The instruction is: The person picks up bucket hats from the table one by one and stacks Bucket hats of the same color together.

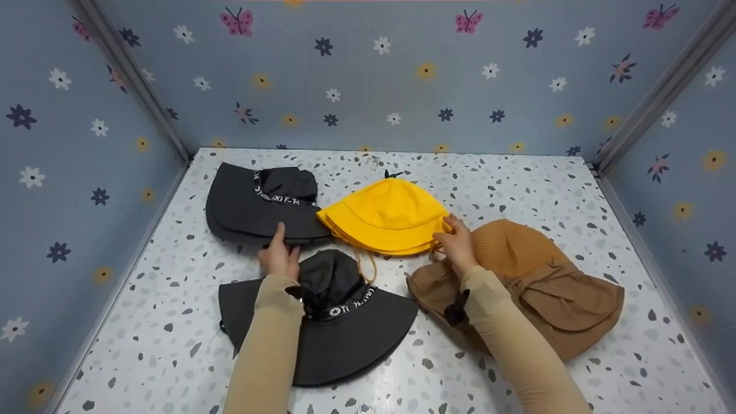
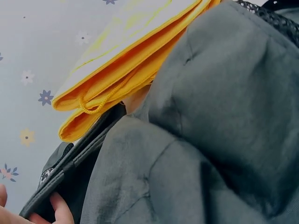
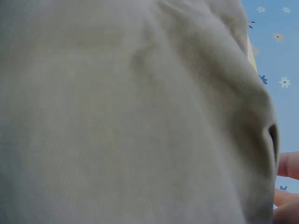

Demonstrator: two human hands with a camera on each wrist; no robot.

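Note:
My left hand [image 1: 279, 257] pinches the front brim of a dark grey sun hat [image 1: 253, 214] at the back left, thumb above the brim. In the left wrist view its fingers [image 2: 60, 209] are tucked against that brim's underside. My right hand [image 1: 459, 244] holds the right edge of a yellow bucket hat [image 1: 391, 213], whose left edge meets the dark hat's brim. A yellow cord [image 2: 105, 100] hangs from it. Brown cloth fills most of the right wrist view, with only fingertips [image 3: 288, 165] showing at the edge.
A second dark sun hat [image 1: 356, 339] with a lettered band lies in front, beneath my left forearm. At the right, a brown hat [image 1: 566, 299] with a bow lies partly under my right forearm. Flower-patterned walls [image 1: 374, 75] enclose the speckled table [image 1: 144, 345] on three sides.

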